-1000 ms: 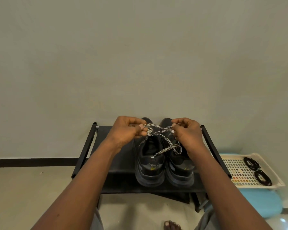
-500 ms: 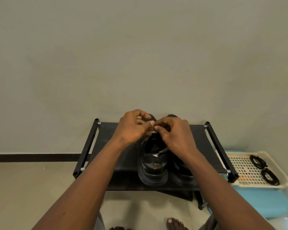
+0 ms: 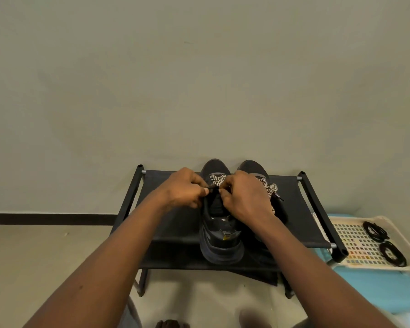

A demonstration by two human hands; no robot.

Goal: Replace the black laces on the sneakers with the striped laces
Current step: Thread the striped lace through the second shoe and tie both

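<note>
**Both hands meet over the left sneaker's tongue**

Nearest, at the front edge of the rack (image 3: pixel 175 223), stands the heel of the left sneaker (image 3: pixel 219 235). Its long axis runs straight from that front edge to the back edge, toe toward the wall (image 3: pixel 199 79). The right sneaker (image 3: pixel 252 168) stands touching it and parallel, mostly hidden under the right forearm.

Above the tongue, about midway along the shoe, the left hand (image 3: pixel 185 189) comes in from the rack's left side and the right hand (image 3: pixel 244 197) from its right. Their fingertips nearly touch over the shoe's centre line. Each grip is clenched in a pinch, fingers curled in. What they pinch looks like the ends of the striped lace (image 3: pixel 217 179), though the fingers cover the ends themselves.

The lace's visible crossings lie just beyond the grips, toward the toe. So any tightening pull would run back along the shoe toward the heel, or out sideways. Both hands are equally near.

On the right sneaker another striped length hangs out past the right knuckles. Off the rack's right end, a tray (image 3: pixel 355 242) holds the coiled black laces (image 3: pixel 375 230), well apart from the hands.
</note>
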